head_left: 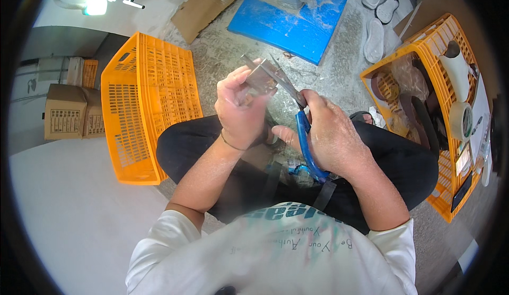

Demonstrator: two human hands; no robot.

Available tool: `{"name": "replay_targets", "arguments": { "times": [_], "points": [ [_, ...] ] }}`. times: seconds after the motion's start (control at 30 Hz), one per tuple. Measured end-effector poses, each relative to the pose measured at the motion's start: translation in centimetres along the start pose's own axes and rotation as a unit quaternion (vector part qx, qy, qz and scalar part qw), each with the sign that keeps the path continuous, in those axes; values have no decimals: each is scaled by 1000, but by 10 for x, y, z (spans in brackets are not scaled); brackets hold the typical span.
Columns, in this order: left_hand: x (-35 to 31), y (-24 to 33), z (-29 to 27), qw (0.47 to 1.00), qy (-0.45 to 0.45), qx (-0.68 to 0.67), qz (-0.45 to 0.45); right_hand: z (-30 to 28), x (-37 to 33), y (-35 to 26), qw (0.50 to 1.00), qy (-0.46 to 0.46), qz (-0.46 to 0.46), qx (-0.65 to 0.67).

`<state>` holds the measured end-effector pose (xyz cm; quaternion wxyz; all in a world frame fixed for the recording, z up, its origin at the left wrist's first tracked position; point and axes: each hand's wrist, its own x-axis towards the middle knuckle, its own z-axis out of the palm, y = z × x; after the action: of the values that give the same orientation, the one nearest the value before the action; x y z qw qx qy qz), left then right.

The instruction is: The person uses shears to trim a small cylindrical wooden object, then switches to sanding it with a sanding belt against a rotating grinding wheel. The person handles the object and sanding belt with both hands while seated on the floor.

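Observation:
In my right hand is a pair of scissors with blue handles; the fingers are closed around the grips. The metal blades are parted and reach up and left, one of them lying over the small thing in the other hand. My left hand is closed on a clear plastic packet with something greyish-brown inside that I cannot make out. A thin metal-looking end sticks out above the left fingers. Pale dust coats both hands and forearms.
A yellow plastic crate stands at my left. Another yellow crate at my right holds sanding belts and bags, with a tape roll on it. Ahead lie a dusty blue board, cardboard and white slippers. A lit lamp is upper left.

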<state>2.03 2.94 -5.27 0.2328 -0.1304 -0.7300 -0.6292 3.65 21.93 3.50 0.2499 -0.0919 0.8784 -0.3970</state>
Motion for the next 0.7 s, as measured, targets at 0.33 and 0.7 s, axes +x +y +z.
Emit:
{"name": "replay_targets", "arguments": {
  "times": [0.33, 0.7],
  "points": [
    [-11, -11, 0, 993, 45, -6, -113, 6, 6, 8, 996, 71, -26, -36],
    [-7, -12, 1, 996, 44, 12, -77, 6, 8, 11, 996, 75, -21, -52]
  ]
}}
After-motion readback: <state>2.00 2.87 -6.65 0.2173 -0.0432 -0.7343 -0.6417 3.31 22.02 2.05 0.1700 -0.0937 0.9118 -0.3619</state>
